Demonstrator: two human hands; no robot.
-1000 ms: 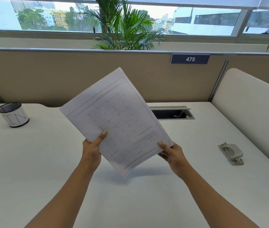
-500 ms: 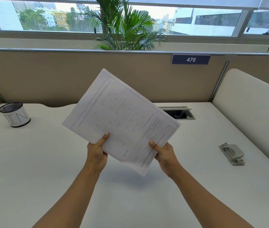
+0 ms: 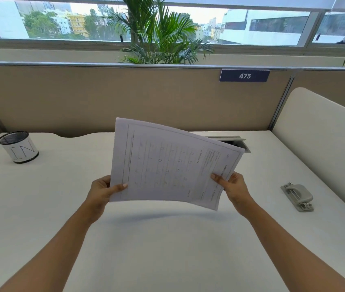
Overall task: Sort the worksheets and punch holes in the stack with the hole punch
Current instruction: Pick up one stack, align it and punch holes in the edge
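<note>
Aloft, both hands, left [image 3: 101,191] and right [image 3: 231,187], clamped on the worksheets [image 3: 167,163].

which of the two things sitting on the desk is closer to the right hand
The grey hole punch, lying on the desk off to the right of the right hand. The white mesh-lined pen cup stands far off at the desk's back left.

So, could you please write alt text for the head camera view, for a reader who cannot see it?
Two bare hands, left hand and right hand, hold a stack of printed worksheets above a white desk. A grey hole punch lies untouched to the right, a mesh pen cup at far left.
</note>
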